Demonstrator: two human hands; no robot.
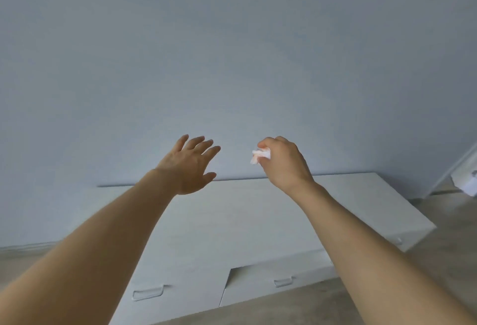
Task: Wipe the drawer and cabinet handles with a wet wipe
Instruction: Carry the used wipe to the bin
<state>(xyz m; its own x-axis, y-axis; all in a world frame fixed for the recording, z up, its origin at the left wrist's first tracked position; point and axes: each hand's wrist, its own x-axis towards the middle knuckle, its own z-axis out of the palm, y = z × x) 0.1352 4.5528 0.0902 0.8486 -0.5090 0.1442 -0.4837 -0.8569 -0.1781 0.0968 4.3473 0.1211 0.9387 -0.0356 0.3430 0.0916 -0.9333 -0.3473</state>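
The wipe (260, 155) sits bunched in the right hand (285, 163), pinched in curled fingers, raised in front of the wall (232, 53) above the cabinet (258, 208). The left hand (189, 165) is spread wide and empty. Low and near, the left handle (147, 293) and right handle (283, 281) are well apart from both hands. Only a small tuft shows, so the wipe may slip out on the reach down, or bare fingers may rub a handle instead.
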